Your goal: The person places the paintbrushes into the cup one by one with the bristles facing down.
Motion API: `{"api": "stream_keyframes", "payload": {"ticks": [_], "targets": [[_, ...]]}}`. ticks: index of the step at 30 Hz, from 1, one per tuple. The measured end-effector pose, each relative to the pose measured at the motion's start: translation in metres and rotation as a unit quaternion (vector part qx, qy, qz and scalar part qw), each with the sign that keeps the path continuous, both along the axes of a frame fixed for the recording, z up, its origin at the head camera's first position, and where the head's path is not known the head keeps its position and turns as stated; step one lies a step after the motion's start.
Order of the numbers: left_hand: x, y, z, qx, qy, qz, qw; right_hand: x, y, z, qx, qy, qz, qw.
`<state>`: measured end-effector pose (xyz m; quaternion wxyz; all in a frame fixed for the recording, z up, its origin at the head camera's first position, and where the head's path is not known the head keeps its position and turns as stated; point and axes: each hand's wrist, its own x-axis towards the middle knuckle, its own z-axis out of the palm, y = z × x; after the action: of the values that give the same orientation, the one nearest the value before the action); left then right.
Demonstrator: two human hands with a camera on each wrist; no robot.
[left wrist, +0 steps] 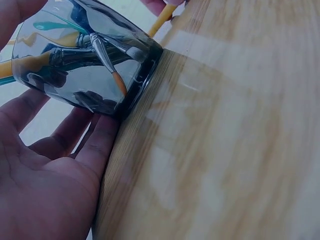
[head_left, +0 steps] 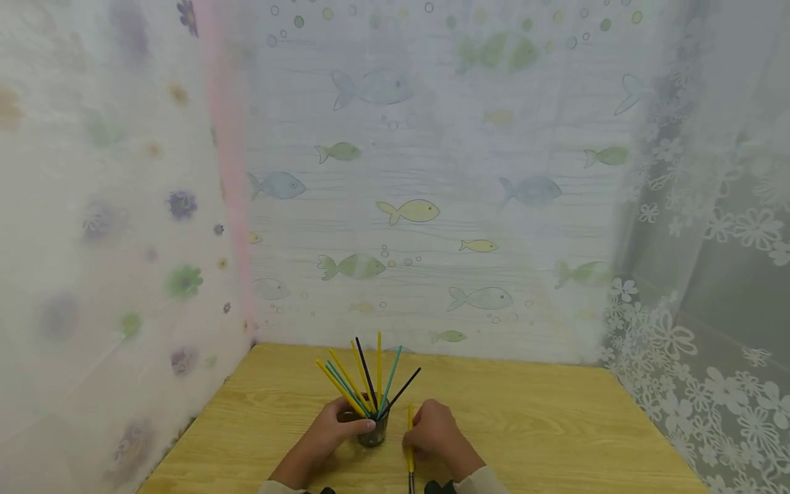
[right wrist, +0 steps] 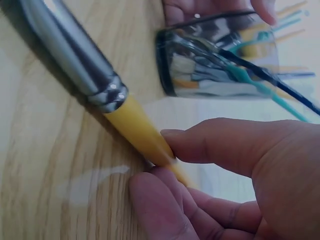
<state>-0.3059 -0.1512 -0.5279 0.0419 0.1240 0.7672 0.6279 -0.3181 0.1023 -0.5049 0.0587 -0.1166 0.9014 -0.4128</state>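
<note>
My left hand [head_left: 327, 429] curls round a dark, see-through glass [head_left: 373, 436] standing on the table, its thumb across the near side. Several paintbrushes [head_left: 364, 377] with yellow, teal and dark handles lean out of it, bristles down. In the left wrist view, metal ferrules and an orange brush tip [left wrist: 119, 82] show through the glass wall. Just right of the glass, my right hand [head_left: 435, 436] pinches a yellow paintbrush [right wrist: 137, 127] between thumb and fingers. Its metal ferrule [right wrist: 75, 50] points toward me, low over the wood; its bristles are outside the right wrist view.
The wooden table [head_left: 524, 418] reaches back to a curtain printed with fish [head_left: 413, 210]. A flower-printed sheet [head_left: 123, 274] hangs on the left, and a sheer curtain with white flowers [head_left: 673, 336] hangs at the right edge.
</note>
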Motion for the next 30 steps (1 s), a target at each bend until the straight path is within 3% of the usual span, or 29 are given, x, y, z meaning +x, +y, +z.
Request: {"api": "stream_keyframes", "payload": {"ticks": [5,9,17,24,30], "targets": [[0.006,0.002,-0.001,0.001,0.003,0.002,1.0000,0.008,0.009,0.004,-0.077,-0.062,-0.011,0.995],[0.012,0.005,-0.002,-0.007,0.004,0.009,0.9999,0.014,0.014,0.005,-0.100,-0.080,-0.018,0.992],[0.018,0.008,-0.003,-0.018,0.000,0.020,0.9997,0.017,0.027,0.001,-0.130,-0.096,-0.006,0.987],[0.013,0.007,-0.004,-0.008,0.001,0.000,1.0000,0.006,0.038,0.000,-0.148,-0.058,-0.023,0.987],[0.011,0.002,-0.005,-0.009,0.008,-0.008,0.9999,0.002,0.041,0.013,-0.216,-0.068,-0.036,0.973]]}}
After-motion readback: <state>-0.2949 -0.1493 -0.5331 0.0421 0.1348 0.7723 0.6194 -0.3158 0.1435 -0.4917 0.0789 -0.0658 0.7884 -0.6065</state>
